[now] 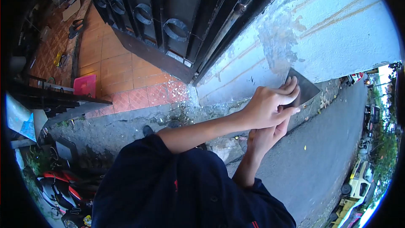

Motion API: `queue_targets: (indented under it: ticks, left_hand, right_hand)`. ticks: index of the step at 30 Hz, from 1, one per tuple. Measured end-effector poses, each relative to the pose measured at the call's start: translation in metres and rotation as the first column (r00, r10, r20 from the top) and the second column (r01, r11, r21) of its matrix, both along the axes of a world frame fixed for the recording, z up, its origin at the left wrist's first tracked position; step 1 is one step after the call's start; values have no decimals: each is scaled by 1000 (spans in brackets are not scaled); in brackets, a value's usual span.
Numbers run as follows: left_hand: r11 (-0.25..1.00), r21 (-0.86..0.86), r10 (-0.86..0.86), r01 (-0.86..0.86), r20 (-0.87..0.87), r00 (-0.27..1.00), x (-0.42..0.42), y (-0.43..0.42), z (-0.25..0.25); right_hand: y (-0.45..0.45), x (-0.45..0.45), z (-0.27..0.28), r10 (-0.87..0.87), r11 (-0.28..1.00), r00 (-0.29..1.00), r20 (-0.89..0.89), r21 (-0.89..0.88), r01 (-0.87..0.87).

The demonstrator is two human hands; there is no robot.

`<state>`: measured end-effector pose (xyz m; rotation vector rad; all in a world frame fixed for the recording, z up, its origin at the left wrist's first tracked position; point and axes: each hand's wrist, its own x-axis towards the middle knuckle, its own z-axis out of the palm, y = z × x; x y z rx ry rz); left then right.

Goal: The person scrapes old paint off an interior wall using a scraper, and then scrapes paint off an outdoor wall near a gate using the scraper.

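Note:
A flat dark rectangular sheet (pixel 306 88) is held near the lower edge of the light blue wall (pixel 240 65). My left hand (pixel 272 105) is closed on the sheet, its fingers over the face and its thumb at the near edge. Just below it, my right hand (pixel 268 138) is closed, close against my left hand; what its fingers hold is hidden. Above the sheet, the wall has a grey patch (pixel 276 38) with peeling paint.
A dark metal gate (pixel 158 12) stands at the upper left, above orange floor tiles (pixel 118 65) with white flakes. A pink container (pixel 85 85) and a red motorcycle (pixel 63 185) are at the left. The road (pixel 312 156) and a yellow vehicle (pixel 360 180) lie right.

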<state>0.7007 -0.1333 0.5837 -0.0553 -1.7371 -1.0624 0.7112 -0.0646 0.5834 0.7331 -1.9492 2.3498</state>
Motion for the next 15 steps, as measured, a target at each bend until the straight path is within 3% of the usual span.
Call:
queue_targets:
  ticks: [2, 4, 5, 8, 9, 12, 13, 15]
  left_hand:
    - [993, 84, -89, 83, 70, 994, 2, -4, 5]
    - [947, 263, -227, 183, 149, 962, 2, -11, 13]
    - [987, 123, -108, 100, 60, 992, 0, -16, 10]
    - [962, 195, -215, 190, 114, 970, 11, -6, 5]
    - [999, 5, -41, 42, -98, 994, -5, -2, -10]
    - [996, 73, -41, 41, -8, 999, -3, -4, 5]
    - [993, 105, -58, 61, -28, 998, -7, -9, 9]
    - [990, 113, -74, 80, -51, 996, -7, -17, 14]
  right_hand:
    - [-2, -7, -4, -58, 996, 998, 13, -66, 59]
    - [6, -21, -19, 21, 995, 989, -148, 96, -7]
    - [10, -23, -21, 55, 986, 998, -7, 160, -54]
    - [6, -6, -17, -38, 997, 989, -146, 56, 47]
    - [9, 3, -7, -23, 994, 995, -102, 104, 33]
    - [16, -12, -6, 28, 990, 999, -33, 141, -23]
    - [2, -13, -3, -14, 999, 994, -106, 49, 19]
    - [2, -21, -14, 29, 996, 995, -97, 88, -21]
